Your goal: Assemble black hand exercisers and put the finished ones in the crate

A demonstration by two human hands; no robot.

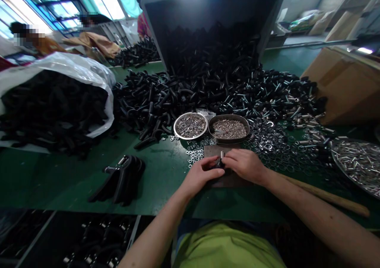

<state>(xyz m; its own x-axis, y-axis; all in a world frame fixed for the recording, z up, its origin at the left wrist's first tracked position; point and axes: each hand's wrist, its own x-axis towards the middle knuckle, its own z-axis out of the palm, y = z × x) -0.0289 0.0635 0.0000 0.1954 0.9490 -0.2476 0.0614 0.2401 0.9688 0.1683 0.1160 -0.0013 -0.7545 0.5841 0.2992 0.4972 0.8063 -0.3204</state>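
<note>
Over a dark metal plate [210, 151] on the green table, my two hands meet at a small black part with a silver spring [222, 154] standing upright on it. My left hand [200, 176] has its thumb and fingers closed round the black part from the left. From the right, my right hand [245, 165] pinches the same part near the spring; its fingertips are partly hidden. Loose nuts [194, 153] lie just left of the plate. Behind it stand a round dish [175, 130] of rings and an oval tin [211, 135] of tiny metal pieces.
Black curved parts [148, 97] heap up before a large tilted bin [154, 26]. A white bag [109, 78] of black parts stands left, with a small stack of black parts [123, 181] nearer. At right are a wooden handle [335, 198], a pin tray [337, 161] and a carton [347, 82].
</note>
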